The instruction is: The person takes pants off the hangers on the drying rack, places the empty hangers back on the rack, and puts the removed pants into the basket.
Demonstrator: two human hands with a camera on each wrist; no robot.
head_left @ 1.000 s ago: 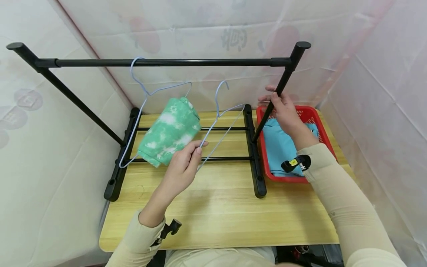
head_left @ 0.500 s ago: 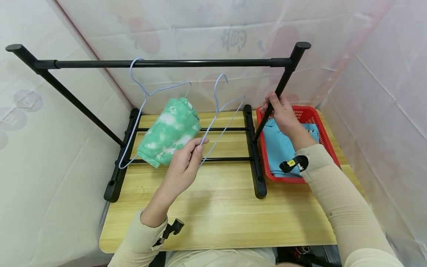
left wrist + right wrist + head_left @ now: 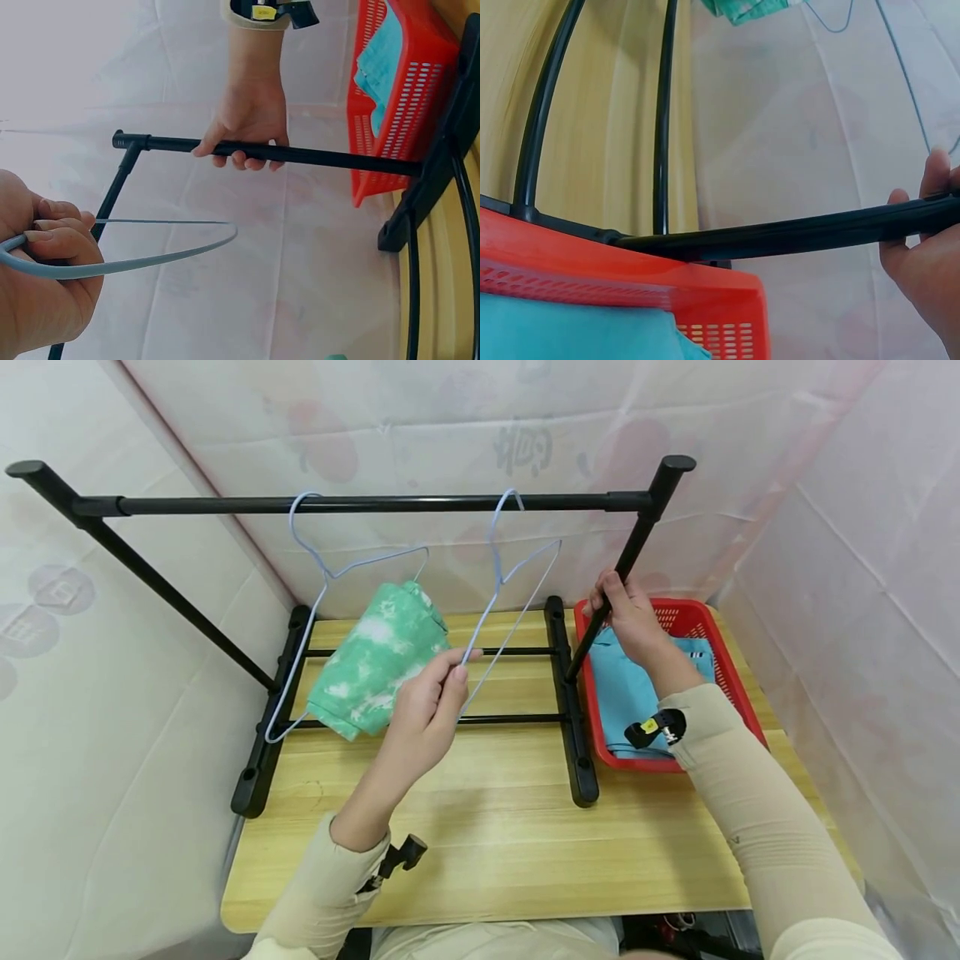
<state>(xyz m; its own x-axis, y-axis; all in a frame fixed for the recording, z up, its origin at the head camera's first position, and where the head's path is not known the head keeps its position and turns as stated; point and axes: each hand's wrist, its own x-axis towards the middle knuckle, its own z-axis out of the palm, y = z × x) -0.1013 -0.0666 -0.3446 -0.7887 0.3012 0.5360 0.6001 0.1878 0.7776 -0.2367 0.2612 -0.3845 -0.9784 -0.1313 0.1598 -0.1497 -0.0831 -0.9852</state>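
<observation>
"Light-blue, thin-framed clothes hanger (image 3: 501, 581): where do you have it?"

"Raised above the tabletop, its hook overlapping the long black rail (image 3: 405, 504) as seen from my head; I cannot tell whether the two touch."

"What has hold of it?"

"My left hand (image 3: 431, 702), thumb and fingers pinching one side of the frame."

"And the other?"

"My right hand (image 3: 633, 618) has its fingers curled round the round black post (image 3: 636, 543) at the right end of the black tubular stand (image 3: 577, 752)."

"What is beside your hanger?"

"To its left, a second light-blue hanger (image 3: 326, 575) is hooked on the rail, bearing a folded green-and-white mottled cloth (image 3: 378, 656)."

"Farther out?"

"Just right of the stand, a red perforated plastic basket (image 3: 682, 612) contains folded turquoise cloth (image 3: 622, 693). Stand and basket rest on the pale wooden tabletop (image 3: 525, 852), with whitish printed sheeting (image 3: 420, 452) behind."
</observation>
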